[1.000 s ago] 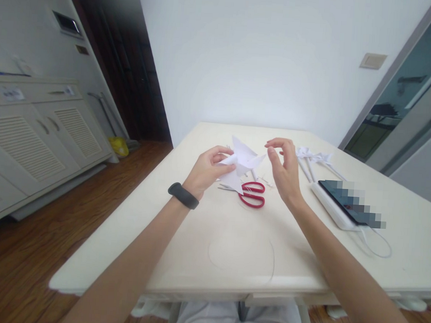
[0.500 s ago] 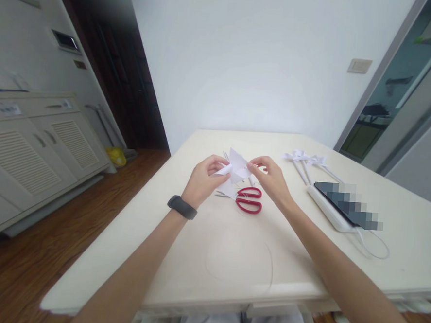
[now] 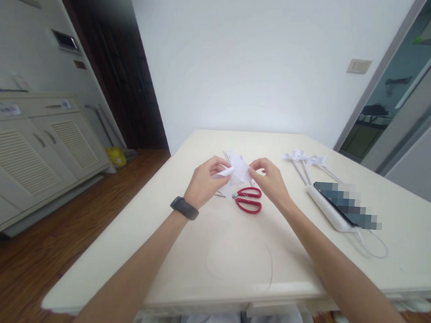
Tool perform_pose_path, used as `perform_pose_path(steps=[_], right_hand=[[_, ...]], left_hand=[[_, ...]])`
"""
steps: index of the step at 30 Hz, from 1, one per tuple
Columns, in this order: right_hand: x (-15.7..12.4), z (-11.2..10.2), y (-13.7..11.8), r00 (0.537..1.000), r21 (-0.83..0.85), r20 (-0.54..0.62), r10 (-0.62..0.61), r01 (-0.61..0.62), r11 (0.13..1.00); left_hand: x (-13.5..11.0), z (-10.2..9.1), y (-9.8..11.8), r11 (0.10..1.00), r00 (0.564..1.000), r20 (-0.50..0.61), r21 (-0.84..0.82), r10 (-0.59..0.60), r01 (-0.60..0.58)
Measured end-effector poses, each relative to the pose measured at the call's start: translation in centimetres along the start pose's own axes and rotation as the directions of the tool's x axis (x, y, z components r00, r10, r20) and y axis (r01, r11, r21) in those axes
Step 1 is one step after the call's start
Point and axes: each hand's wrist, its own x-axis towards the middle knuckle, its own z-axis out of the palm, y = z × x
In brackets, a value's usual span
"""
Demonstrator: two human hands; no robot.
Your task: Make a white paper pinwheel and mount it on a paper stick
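Observation:
A folded white paper shape (image 3: 237,170) is held up over the cream table (image 3: 232,250) between both hands. My left hand (image 3: 205,180), with a black band on the wrist, pinches the paper's left side. My right hand (image 3: 269,179) pinches its right edge with fingertips closed. Red-handled scissors (image 3: 248,199) lie on the table just below the paper, with small paper scraps beside them.
Finished white paper pinwheels on sticks (image 3: 305,162) lie at the right rear. A white power strip (image 3: 327,210) carries a phone (image 3: 347,203) with a cable (image 3: 373,242). A thin wire loop (image 3: 238,260) lies near the front edge. White cabinets (image 3: 37,145) stand at left.
My right hand moved left from open air and closed on the paper's right edge. The view shifted slightly. Both hands now hold the paper closer together.

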Motion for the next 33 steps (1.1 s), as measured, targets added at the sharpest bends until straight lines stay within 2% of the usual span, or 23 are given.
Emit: perform_pose_path(steps=[8, 16, 22, 30, 33], right_hand=[[0.2, -0.1, 0.5, 0.993, 0.026, 0.083, 0.079, -0.081, 0.996], [0.4, -0.8, 0.3, 0.963, 0.238, 0.232, 0.134, -0.190, 0.952], [0.5, -1.0, 0.0, 0.945, 0.348, 0.292, 0.146, -0.247, 0.904], [0.8, -0.9, 0.9, 0.932, 0.460, 0.351, 0.095, -0.259, 0.849], [1.1, -1.8, 0.6, 0.895, 0.495, 0.445, 0.035, -0.278, 0.823]], left_hand=[[0.1, -0.1, -0.2, 0.999, 1.000, -0.017, 0.028, -0.015, 0.015], [0.2, -0.3, -0.8, 0.998, 0.998, -0.039, 0.047, -0.039, 0.041], [0.3, -0.6, -1.3, 0.996, 0.996, -0.043, 0.051, -0.076, 0.079], [-0.3, -0.4, -0.6, 0.989, 0.989, 0.031, 0.014, -0.146, 0.145], [-0.4, -0.2, 0.1, 0.983, 0.978, 0.102, -0.016, -0.181, 0.183]])
